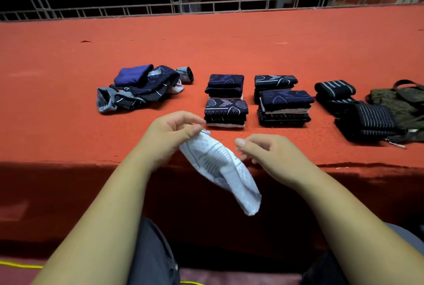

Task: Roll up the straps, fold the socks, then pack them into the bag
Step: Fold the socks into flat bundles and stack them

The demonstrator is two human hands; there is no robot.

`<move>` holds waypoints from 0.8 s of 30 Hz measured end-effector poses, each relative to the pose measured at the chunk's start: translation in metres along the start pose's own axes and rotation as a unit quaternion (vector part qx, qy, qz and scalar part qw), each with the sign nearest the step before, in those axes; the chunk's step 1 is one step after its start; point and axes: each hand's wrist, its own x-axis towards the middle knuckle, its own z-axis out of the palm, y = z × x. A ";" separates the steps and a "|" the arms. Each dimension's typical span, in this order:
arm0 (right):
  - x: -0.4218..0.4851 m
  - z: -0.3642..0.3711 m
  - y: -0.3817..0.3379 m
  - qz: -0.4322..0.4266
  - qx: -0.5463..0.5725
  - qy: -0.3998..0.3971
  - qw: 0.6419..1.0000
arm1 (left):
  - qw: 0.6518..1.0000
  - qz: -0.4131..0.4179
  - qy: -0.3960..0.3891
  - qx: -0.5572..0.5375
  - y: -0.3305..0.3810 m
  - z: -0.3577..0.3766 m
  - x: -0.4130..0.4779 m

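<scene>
My left hand pinches the top end of a white patterned sock, which hangs down over the table's front edge. My right hand hovers at the sock's right side with loosely curled fingers brushing its edge and the thumb apart from it. A heap of unfolded dark and grey socks lies at the left. Several stacks of folded navy socks sit in the middle. Two rolled black striped straps lie to the right, beside an olive bag.
Everything rests on a long red-covered table whose front edge runs just under my hands. A metal truss railing lines the far side. A small metal clip lies by the nearer strap.
</scene>
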 end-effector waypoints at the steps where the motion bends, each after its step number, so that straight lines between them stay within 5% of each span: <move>1: 0.001 0.004 -0.002 -0.007 -0.008 0.003 1.000 | 1.000 0.013 -0.019 0.002 0.002 0.003 -0.001; 10: 0.006 0.025 -0.008 -0.062 0.000 -0.022 0.998 | 0.993 0.064 -0.103 0.007 0.008 0.019 -0.001; 18: 0.005 0.027 -0.008 -0.096 0.032 0.045 0.994 | 0.948 0.144 -0.042 0.279 0.017 0.020 0.000; 24: 0.003 0.034 -0.012 -0.107 0.035 0.068 0.991 | 0.909 0.244 0.018 0.338 0.015 0.025 0.004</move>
